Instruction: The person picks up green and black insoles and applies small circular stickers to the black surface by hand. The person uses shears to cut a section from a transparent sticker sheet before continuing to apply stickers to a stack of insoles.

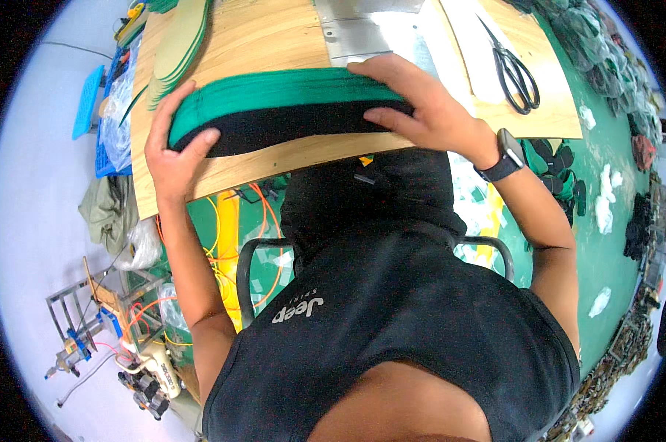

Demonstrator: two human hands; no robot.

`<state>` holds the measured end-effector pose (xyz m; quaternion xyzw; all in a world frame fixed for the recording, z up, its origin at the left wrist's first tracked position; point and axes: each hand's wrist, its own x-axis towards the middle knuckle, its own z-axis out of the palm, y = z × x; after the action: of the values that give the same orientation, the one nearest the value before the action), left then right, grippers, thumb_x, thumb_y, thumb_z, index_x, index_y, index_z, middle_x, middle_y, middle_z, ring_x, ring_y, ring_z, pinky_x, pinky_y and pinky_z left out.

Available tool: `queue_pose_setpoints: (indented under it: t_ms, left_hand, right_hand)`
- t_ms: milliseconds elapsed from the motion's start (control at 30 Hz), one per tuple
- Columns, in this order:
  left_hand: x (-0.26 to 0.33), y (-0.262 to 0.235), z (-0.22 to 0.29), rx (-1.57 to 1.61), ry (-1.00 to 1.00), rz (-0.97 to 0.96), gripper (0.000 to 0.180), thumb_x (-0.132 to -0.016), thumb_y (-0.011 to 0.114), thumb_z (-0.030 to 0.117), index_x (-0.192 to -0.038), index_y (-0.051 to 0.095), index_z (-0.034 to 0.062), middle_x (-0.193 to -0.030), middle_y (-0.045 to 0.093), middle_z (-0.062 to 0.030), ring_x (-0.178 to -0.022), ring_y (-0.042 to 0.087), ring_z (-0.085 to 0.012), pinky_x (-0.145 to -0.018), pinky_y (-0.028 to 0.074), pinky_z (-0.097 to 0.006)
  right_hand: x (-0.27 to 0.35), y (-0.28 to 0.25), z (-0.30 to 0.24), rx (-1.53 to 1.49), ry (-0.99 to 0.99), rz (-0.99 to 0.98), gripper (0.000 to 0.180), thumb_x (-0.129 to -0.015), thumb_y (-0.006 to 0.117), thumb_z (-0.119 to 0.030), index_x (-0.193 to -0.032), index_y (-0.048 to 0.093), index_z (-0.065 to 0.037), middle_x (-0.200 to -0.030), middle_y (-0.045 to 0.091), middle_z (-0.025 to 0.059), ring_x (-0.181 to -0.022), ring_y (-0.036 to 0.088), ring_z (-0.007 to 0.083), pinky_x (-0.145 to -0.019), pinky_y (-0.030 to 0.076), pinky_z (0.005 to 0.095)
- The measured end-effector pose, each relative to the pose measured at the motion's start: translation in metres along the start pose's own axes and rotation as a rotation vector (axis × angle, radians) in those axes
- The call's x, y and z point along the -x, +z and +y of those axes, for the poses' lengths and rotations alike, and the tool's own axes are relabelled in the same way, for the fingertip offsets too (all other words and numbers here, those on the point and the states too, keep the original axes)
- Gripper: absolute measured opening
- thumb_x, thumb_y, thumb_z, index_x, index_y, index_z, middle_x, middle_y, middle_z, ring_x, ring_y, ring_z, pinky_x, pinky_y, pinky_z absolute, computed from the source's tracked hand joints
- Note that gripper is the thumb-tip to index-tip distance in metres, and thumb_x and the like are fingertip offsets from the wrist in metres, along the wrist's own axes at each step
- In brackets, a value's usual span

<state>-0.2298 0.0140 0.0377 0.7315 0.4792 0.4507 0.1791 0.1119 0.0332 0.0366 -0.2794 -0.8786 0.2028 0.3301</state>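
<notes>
A thick stack of insoles (285, 110), green along the far side and black along the near side, lies lengthwise between my hands at the table's front edge. My left hand (177, 147) is closed round its left end, the thumb against the black side. The right end is gripped by my right hand (436, 107), fingers over the green side and thumb on the black. Beyond my left hand lie long beige sole-shaped sheets (182, 48) in a pile. Past my right hand, black-handled scissors (517, 81) rest on the table.
The wooden table (274, 37) carries a metal plate (370, 37) at its far middle. A blue crate (113, 158) with plastic film stands left of it. Green and black pieces (558, 169) lie on the floor at right, below heaped bags (598, 59). Orange hoses (263, 202) run underneath.
</notes>
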Motion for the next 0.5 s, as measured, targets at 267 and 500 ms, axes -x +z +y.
queue_pose_setpoints:
  t_ms: [267,500]
  left_hand:
    - [-0.032,0.051,-0.012,0.347,-0.317,-0.056,0.044,-0.084,0.064,0.02,-0.123,0.054,0.0017,-0.117,0.056,-0.0125,-0.11,0.05,-0.0187,-0.096,0.036,-0.027]
    - [-0.026,0.057,-0.006,0.341,-0.225,-0.109,0.047,-0.09,0.05,0.026,-0.127,0.047,-0.0037,-0.122,0.054,-0.0152,-0.117,0.048,-0.0224,-0.102,0.033,-0.03]
  right_hand:
    - [0.008,-0.03,0.023,-0.042,0.406,-0.013,0.037,-0.086,0.062,-0.031,-0.109,0.061,-0.003,-0.095,0.066,0.01,-0.087,0.062,0.0216,-0.078,0.047,0.0314]
    - [0.026,0.005,0.018,-0.162,0.425,0.285,0.052,-0.099,0.025,-0.04,-0.129,0.046,-0.004,-0.126,0.052,0.0136,-0.119,0.046,0.0245,-0.101,0.033,0.0334]
